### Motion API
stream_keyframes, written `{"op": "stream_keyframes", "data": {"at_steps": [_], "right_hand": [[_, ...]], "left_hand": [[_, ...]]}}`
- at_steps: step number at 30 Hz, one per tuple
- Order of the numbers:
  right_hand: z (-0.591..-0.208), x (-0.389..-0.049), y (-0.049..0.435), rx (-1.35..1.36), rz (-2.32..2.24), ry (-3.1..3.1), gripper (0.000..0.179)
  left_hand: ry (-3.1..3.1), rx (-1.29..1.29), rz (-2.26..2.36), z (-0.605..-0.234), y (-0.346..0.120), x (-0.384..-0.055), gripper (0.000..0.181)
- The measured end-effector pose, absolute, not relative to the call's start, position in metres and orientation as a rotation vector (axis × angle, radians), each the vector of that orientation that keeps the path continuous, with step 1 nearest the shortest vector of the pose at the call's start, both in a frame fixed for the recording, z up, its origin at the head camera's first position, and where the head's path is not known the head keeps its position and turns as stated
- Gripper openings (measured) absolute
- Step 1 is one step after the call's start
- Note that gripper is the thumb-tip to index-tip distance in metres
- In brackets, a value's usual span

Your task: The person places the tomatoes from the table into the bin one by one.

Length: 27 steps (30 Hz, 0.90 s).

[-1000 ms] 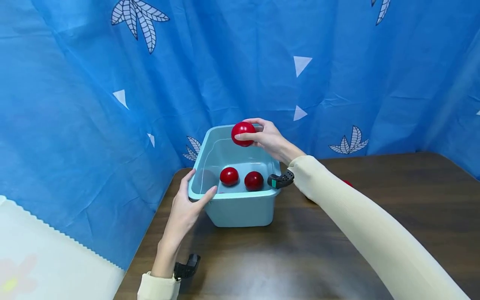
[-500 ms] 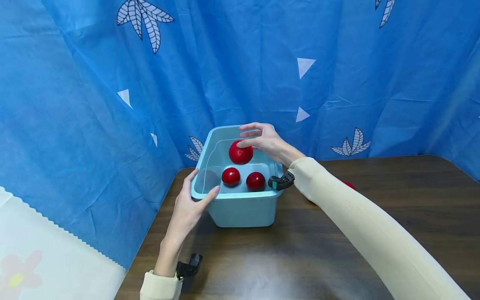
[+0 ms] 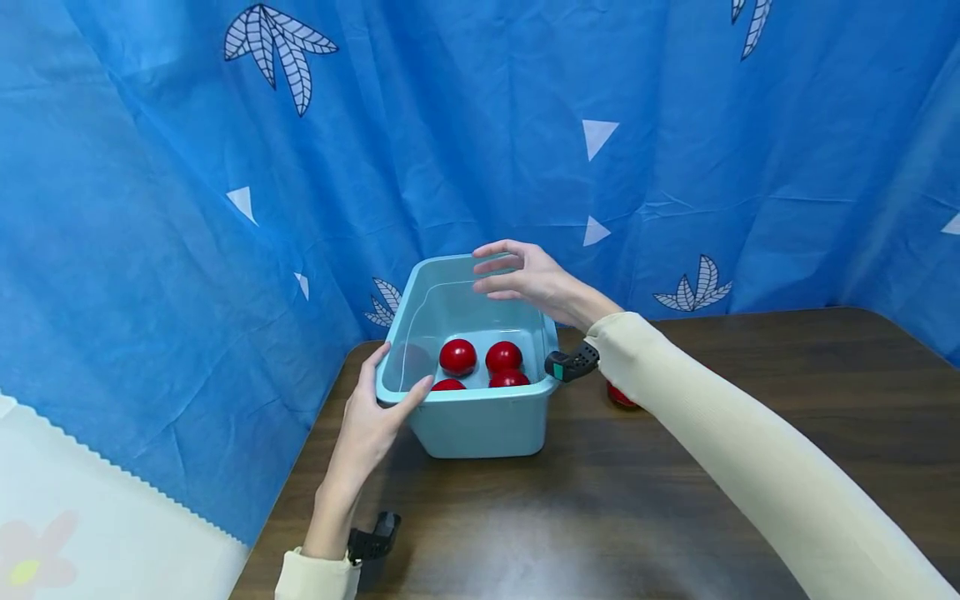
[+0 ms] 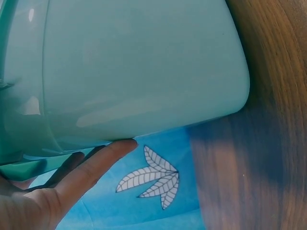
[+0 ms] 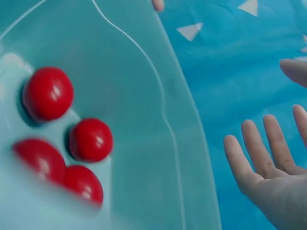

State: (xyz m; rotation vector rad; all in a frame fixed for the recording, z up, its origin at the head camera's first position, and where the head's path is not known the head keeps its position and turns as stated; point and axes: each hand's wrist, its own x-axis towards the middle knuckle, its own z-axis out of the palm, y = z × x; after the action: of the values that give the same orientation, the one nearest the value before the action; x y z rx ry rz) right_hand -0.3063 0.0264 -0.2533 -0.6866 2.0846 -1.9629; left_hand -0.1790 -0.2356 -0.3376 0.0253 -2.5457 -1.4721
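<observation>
A light-blue plastic bin (image 3: 480, 423) stands on the table with several shiny red balls (image 3: 458, 357) on its floor. My left hand (image 3: 369, 429) grips the bin's near left corner, thumb at the front rim and fingers along the left side. In the left wrist view, fingers (image 4: 91, 170) touch the bin's outer wall under the rim. Over the bin's far right part hovers my right hand (image 3: 528, 279), fingers spread and bent a little, holding nothing. The right wrist view shows the red balls (image 5: 91, 140) lying close together, with the bin's white-edged wall beside them.
Another red ball (image 3: 621, 397) lies on the dark wooden table (image 3: 787, 367) right of the bin, partly hidden by the right sleeve. A blue patterned curtain (image 3: 465, 125) hangs behind the table and on its left. A white cloth (image 3: 97, 475) is at lower left.
The right hand let go of a red ball, which dropped into the bin among the others. The right fingers spread apart. My left hand stayed on the bin's corner.
</observation>
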Motion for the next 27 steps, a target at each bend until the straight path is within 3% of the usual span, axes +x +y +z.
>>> {"op": "stream_keyframes", "data": {"at_steps": [6, 15, 27], "right_hand": [[-0.258, -0.303, 0.091, -0.630, -2.022, 2.096, 0.057], [-0.327, -0.281, 0.190, -0.367, -2.063, 2.102, 0.065], [-0.398, -0.253, 0.251, -0.219, -1.835, 2.354, 0.077]], "left_hand": [[-2.541, 0.004, -1.472, -0.336, -0.233, -0.179, 0.096], [-2.574, 0.021, -1.454, -0.335, -0.239, -0.174, 0.097], [-2.581, 0.007, -1.446, -0.336, -0.238, -0.174, 0.097]]}}
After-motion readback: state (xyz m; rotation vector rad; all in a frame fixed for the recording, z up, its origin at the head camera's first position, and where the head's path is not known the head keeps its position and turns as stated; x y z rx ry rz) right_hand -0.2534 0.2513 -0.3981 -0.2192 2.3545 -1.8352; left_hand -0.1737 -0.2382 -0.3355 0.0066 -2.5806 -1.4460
